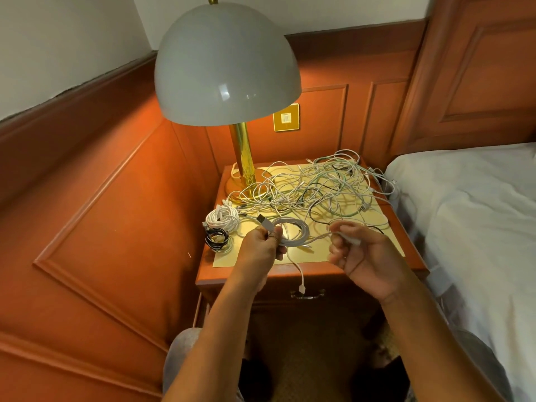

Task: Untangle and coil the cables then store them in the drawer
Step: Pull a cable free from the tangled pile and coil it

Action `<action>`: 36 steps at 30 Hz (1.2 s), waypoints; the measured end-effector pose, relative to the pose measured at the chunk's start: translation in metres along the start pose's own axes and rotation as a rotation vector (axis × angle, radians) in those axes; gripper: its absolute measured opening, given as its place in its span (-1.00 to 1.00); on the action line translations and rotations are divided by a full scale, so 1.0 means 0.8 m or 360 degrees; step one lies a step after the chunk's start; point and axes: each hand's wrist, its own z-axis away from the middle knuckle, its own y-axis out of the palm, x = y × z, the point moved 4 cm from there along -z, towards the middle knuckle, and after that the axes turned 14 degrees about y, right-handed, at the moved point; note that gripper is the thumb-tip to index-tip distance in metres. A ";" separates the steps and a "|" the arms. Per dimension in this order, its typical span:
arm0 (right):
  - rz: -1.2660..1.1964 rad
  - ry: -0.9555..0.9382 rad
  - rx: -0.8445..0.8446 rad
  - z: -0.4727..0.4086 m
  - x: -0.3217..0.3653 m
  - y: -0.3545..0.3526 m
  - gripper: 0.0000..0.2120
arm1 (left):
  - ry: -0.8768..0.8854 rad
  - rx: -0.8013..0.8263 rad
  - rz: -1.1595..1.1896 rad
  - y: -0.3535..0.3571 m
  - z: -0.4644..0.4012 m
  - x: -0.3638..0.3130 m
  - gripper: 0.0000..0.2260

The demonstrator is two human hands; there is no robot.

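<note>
Two finished bundles, a white coil [222,217] and a black coil [218,238], lie just to the left of the left hand [261,247] on the nightstand [412,256]. That hand is closed on a half-wound grey-white cable [293,232]: thumb and fingers pinch the stacked loops, and the USB plug [262,219] sticks up above the pinch. The right hand [364,250] is curled around the free run of the same cable, the strand passing between the two hands; how tightly it holds I cannot tell. Beyond both grips lies the tangled heap of cables [316,187], spread from the lamp base [246,181] to the edge by the bed [464,216].

The risks, as I judge them: the loops could spring open if the left pinch slackens. The free run may still be caught in the heap, so a hard pull could drag the mass towards the edge or tighten a knot. A white lead [300,275] hangs below the left grip, over the drawer handle [308,294]; it could snag or be trapped once the drawer, apparently shut for now, is worked
</note>
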 end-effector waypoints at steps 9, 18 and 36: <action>-0.0163 -0.0063 0.0454 -0.004 -0.017 0.001 -0.32 | 0.0178 -0.0079 -0.0227 0.002 0.002 0.018 -0.82; 0.0869 -0.0506 -0.0799 -0.005 0.001 0.009 -0.81 | 0.0237 -0.0003 -0.0305 0.014 0.009 0.028 -0.84; 0.1602 -0.0077 -0.0809 -0.026 0.029 -0.009 -0.90 | 0.0330 0.0240 -0.0069 0.022 0.012 0.012 -0.81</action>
